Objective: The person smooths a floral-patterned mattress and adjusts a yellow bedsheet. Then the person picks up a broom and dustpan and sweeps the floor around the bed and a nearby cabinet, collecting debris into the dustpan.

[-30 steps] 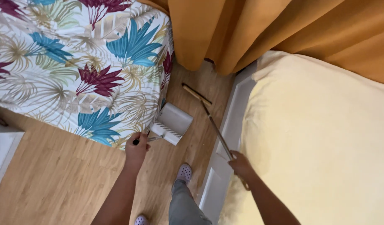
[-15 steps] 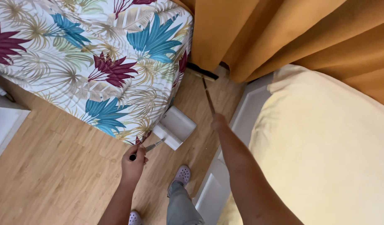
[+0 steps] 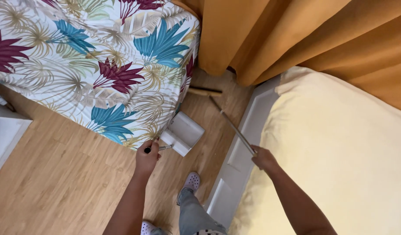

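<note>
While my left hand (image 3: 147, 157) is clenched around the dustpan handle, the white dustpan (image 3: 183, 132) rests on the wooden floor (image 3: 70, 174) against the leaf-patterned bed (image 3: 87, 65). Further right, my right hand (image 3: 263, 157) grips the broom (image 3: 229, 122) pole, its head lying under the orange curtain (image 3: 261, 39), beside the yellow bed (image 3: 340, 152).

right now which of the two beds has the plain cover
The bed on the right, with a plain pale yellow cover; the left bed has a leaf-print cover.

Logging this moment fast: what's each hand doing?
Left hand: closed on dustpan handle.
Right hand: closed on broom handle.
</note>
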